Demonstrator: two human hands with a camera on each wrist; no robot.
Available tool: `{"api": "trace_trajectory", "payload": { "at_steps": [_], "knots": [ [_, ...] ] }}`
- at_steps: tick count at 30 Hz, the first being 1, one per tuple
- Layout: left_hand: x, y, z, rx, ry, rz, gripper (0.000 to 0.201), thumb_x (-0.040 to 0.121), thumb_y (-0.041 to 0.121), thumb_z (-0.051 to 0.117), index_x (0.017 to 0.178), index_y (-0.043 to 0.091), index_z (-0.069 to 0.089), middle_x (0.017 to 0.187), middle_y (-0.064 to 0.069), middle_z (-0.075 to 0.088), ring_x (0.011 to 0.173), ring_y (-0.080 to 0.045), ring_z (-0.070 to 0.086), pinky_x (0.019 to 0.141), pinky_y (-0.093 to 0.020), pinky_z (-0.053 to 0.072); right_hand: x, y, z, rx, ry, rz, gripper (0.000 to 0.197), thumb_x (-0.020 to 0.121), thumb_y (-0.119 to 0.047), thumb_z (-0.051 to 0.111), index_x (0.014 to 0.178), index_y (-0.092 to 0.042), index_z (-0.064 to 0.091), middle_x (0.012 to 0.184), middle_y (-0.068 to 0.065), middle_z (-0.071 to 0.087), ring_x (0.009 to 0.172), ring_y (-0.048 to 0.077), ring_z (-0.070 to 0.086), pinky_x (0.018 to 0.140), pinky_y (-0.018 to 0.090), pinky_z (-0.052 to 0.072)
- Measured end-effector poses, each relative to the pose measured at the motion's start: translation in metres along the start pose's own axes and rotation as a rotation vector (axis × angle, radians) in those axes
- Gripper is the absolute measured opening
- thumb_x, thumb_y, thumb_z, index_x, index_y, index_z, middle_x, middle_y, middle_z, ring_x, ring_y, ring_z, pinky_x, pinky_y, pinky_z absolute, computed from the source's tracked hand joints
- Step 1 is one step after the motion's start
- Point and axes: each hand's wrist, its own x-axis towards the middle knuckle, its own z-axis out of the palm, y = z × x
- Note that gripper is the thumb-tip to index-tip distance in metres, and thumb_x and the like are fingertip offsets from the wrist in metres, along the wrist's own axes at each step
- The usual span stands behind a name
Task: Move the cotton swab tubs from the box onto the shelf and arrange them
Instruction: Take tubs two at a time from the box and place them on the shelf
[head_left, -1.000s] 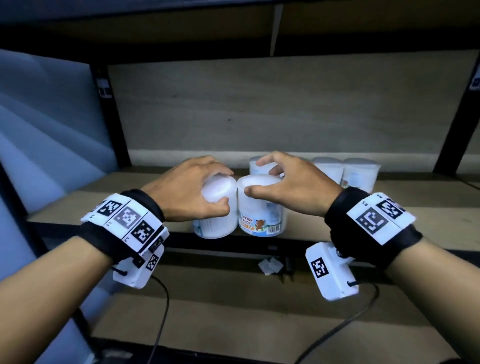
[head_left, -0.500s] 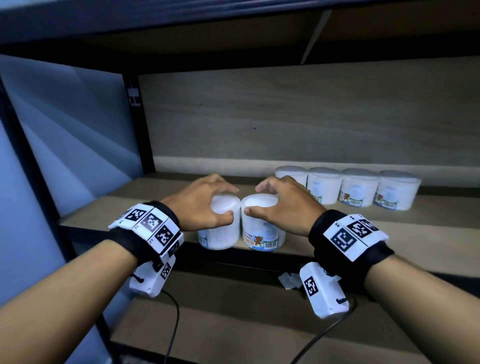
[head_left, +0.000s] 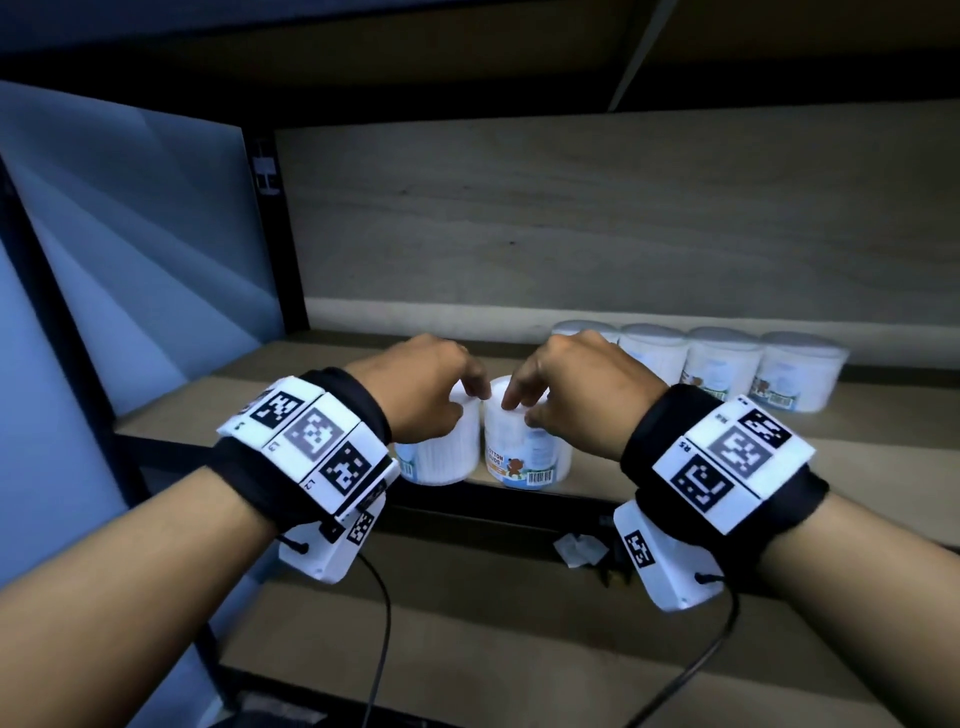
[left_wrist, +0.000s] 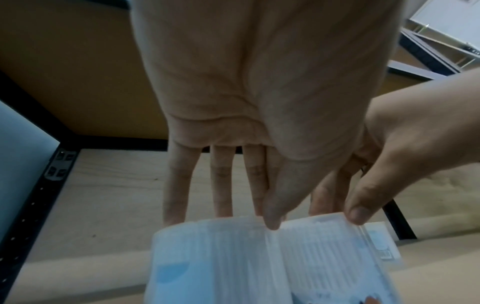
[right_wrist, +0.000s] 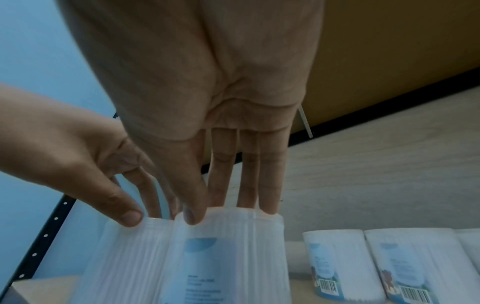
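The left hand (head_left: 421, 387) arches over the left tub (head_left: 441, 447), thumb on the near rim and fingers reaching down over the far rim, so it pinches the lid edge from above. The right hand (head_left: 576, 384) does the same to the right tub (head_left: 527, 452), thumb tip on the near rim, fingers draped behind. The wrist views confirm it: on each side the fingertips (left_wrist: 271, 221) sit right at the lid rim (right_wrist: 228, 214) and not round the body. Gripping from the top probably lets the two tubs be set down side by side without knuckles getting between them; their walls look to be touching or very nearly so.

Both tubs stand upright near the front edge of the shelf (head_left: 857, 457), the right one with its bear label and barcode facing near. Farther back and to the right, a row of four tubs (head_left: 722, 364) stands along the back panel, labels forward. To my eye the pair in hand belongs at the left end of that row, or in front of it as a second row; I cannot tell which. The shelf to the left of the row looks free, so little blocks a push backward except the row's own leftmost tub, just behind the right hand. The black upright post (head_left: 275, 234) bounds the shelf at far left. Below lie a lower shelf (head_left: 493, 649), a crumpled white scrap (head_left: 579, 548) and trailing cables (head_left: 382, 623). The box is not in view.
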Motion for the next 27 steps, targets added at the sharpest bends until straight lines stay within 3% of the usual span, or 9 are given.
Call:
{"api": "trace_trajectory", "payload": {
  "at_steps": [5, 9, 11, 15, 21, 24, 27],
  "knots": [
    [0.006, -0.007, 0.002, -0.013, 0.016, -0.006, 0.035, 0.088, 0.015, 0.067, 0.119, 0.031, 0.068, 0.121, 0.015, 0.065, 0.09, -0.003, 0.045, 0.083, -0.019, 0.036, 0.004, 0.002, 0.001, 0.025, 0.007, 0.005, 0.028, 0.082, -0.011, 0.073, 0.094, -0.036, 0.079, 0.095, -0.013, 0.074, 0.093, 0.011, 0.067, 0.079, 0.025, 0.053],
    [0.012, -0.016, 0.005, 0.003, -0.002, -0.04, 0.034, 0.089, 0.021, 0.066, 0.123, 0.026, 0.065, 0.124, 0.01, 0.062, 0.1, -0.008, 0.055, 0.085, -0.021, 0.04, 0.017, 0.006, 0.005, 0.038, 0.002, 0.024, 0.027, 0.079, -0.01, 0.076, 0.091, -0.034, 0.08, 0.091, -0.013, 0.073, 0.09, 0.009, 0.066, 0.073, 0.019, 0.045],
    [0.016, -0.022, 0.005, -0.001, -0.021, -0.052, 0.034, 0.089, 0.022, 0.066, 0.122, 0.027, 0.065, 0.125, 0.009, 0.062, 0.108, -0.012, 0.058, 0.09, -0.024, 0.045, 0.027, 0.008, 0.008, 0.05, -0.01, 0.035, 0.026, 0.077, -0.011, 0.079, 0.089, -0.033, 0.08, 0.09, -0.013, 0.074, 0.089, 0.009, 0.067, 0.076, 0.02, 0.049],
    [0.028, -0.034, 0.001, -0.005, -0.073, -0.035, 0.032, 0.088, 0.023, 0.066, 0.119, 0.031, 0.065, 0.122, 0.012, 0.063, 0.103, -0.009, 0.057, 0.091, -0.027, 0.047, 0.048, 0.01, 0.01, 0.04, -0.057, 0.044, 0.024, 0.076, -0.013, 0.082, 0.089, -0.033, 0.08, 0.094, -0.01, 0.075, 0.091, 0.01, 0.068, 0.085, 0.025, 0.055],
    [0.056, -0.06, 0.003, -0.042, -0.106, -0.044, 0.033, 0.084, 0.02, 0.073, 0.115, 0.031, 0.069, 0.124, 0.007, 0.064, 0.109, -0.016, 0.061, 0.098, -0.037, 0.049, 0.083, 0.016, 0.014, -0.006, -0.124, 0.057, 0.033, 0.079, -0.007, 0.075, 0.093, -0.036, 0.08, 0.107, -0.006, 0.073, 0.101, 0.015, 0.067, 0.093, 0.031, 0.054],
    [0.071, -0.074, 0.004, -0.1, -0.119, -0.051, 0.034, 0.081, 0.017, 0.076, 0.112, 0.031, 0.072, 0.119, 0.01, 0.067, 0.103, -0.014, 0.063, 0.099, -0.035, 0.049, 0.098, 0.017, 0.015, -0.031, -0.159, 0.042, 0.03, 0.079, -0.008, 0.078, 0.097, -0.032, 0.08, 0.101, -0.008, 0.074, 0.101, 0.012, 0.066, 0.096, 0.027, 0.052],
    [0.085, -0.079, 0.003, -0.09, -0.117, -0.039, 0.033, 0.081, 0.014, 0.076, 0.111, 0.028, 0.072, 0.104, 0.016, 0.064, 0.093, -0.007, 0.056, 0.094, -0.026, 0.044, 0.113, 0.018, 0.015, -0.023, -0.176, 0.061, 0.027, 0.079, -0.01, 0.08, 0.099, -0.029, 0.08, 0.1, -0.009, 0.075, 0.101, 0.009, 0.067, 0.096, 0.025, 0.051]
  ]
}}
